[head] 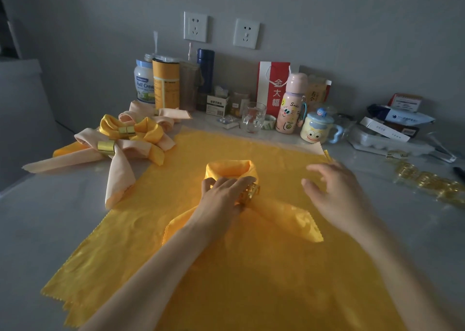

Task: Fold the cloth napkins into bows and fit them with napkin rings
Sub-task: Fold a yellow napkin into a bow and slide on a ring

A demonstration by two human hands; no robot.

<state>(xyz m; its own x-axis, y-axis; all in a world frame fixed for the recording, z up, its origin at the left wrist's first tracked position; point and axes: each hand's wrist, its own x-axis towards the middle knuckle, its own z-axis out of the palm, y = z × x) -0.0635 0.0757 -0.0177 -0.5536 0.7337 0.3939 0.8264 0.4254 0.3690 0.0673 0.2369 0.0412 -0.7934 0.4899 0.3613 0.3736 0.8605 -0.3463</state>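
Observation:
A yellow napkin [284,217] folded into a bow shape lies on a flat yellow cloth [251,280] at the table's middle. A gold napkin ring [251,192] sits around its centre, with a loop [229,168] standing up behind. My left hand [224,192] lies over the ring and the bow's middle, fingers curved around it. My right hand [334,192] hovers just to the right with fingers spread, holding nothing. Finished bows, yellow [141,129] and peach [118,154], each with a gold ring, lie at the left.
Several loose gold rings [425,179] lie along the right side of the table. Jars, a glass [253,118], a pink bottle [290,104], a mug [317,129], a red bag and boxes crowd the back edge under two wall sockets.

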